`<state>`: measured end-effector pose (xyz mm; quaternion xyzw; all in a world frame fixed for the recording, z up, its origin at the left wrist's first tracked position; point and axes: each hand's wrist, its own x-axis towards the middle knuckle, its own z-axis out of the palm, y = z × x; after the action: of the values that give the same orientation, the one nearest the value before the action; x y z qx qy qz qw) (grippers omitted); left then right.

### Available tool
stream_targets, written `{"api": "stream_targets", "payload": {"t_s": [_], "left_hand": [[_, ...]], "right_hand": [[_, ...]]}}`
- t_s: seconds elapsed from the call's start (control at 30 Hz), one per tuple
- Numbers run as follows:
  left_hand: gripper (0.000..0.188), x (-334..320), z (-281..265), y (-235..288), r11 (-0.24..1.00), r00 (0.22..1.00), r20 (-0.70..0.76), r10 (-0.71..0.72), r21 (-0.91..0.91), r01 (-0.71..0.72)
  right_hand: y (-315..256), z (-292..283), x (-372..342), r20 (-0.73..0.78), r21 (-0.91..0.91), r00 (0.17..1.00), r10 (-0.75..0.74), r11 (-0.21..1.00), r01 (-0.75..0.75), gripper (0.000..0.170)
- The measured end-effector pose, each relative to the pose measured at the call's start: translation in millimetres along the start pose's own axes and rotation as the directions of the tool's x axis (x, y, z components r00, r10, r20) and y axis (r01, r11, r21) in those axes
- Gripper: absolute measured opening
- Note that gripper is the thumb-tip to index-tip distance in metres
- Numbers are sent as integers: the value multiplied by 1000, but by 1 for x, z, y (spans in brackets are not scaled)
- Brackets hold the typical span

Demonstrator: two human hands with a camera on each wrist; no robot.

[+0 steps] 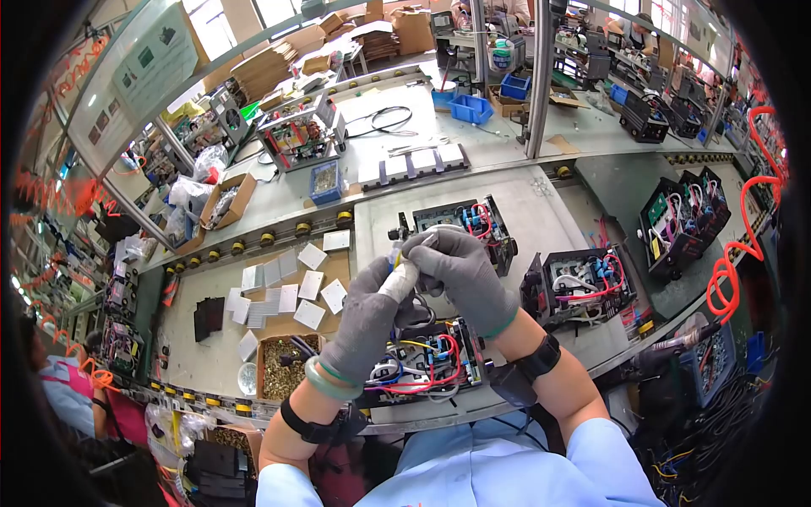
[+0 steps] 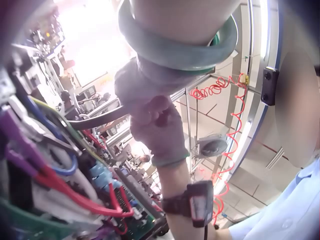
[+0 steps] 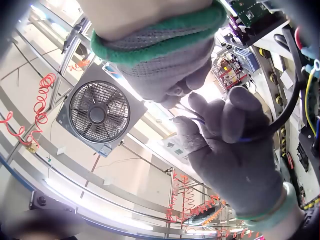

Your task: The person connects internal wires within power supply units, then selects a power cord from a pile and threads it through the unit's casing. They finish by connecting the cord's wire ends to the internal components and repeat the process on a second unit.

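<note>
Both hands wear grey gloves and meet above an open device with red and white wires (image 1: pixel 431 359). Fingers of the left hand (image 1: pixel 367 313) curl round a black cable (image 3: pixel 270 131), which loops away to the right in the right wrist view. Thumb and fingers of the right hand (image 1: pixel 469 279) pinch something thin at the cable's end, mostly hidden by the fingertips. The left wrist view shows the right hand (image 2: pixel 160 132) close against the left hand (image 2: pixel 150 80), with the cable (image 2: pixel 100 119) running out to the left.
Behind the hands lies another open device (image 1: pixel 498 224); a third (image 1: pixel 583 279) sits to the right. White plates (image 1: pixel 288 298) and a box of small brass-coloured parts (image 1: pixel 274 380) are on the left. A red coiled hose (image 1: pixel 725 279) hangs at the far right.
</note>
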<state>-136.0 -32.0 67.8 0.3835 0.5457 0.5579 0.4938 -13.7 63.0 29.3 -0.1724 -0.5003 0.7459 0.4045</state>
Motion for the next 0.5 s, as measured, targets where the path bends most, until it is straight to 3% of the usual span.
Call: {"api": "stream_targets", "payload": {"t_s": [0.13, 0.23, 0.4, 0.5], "left_hand": [[20, 1, 4, -9, 989, 998, -56, 38, -142, -46], [19, -2, 10, -10, 981, 993, -119, 25, -191, -48], [20, -7, 20, -19, 988, 972, -189, 138, -38, -148], [18, -8, 22, -21, 979, 964, -173, 202, -2, -205]], "right_hand": [[-3, -2, -2, 47, 28, 999, 25, 999, -27, 19], [-2, 8, -10, -8, 49, 1000, -6, 999, 7, 21], [-4, 20, -17, -153, 196, 988, -30, 979, 60, 20], [5, 15, -17, -197, 117, 979, -42, 991, 66, 22]]}}
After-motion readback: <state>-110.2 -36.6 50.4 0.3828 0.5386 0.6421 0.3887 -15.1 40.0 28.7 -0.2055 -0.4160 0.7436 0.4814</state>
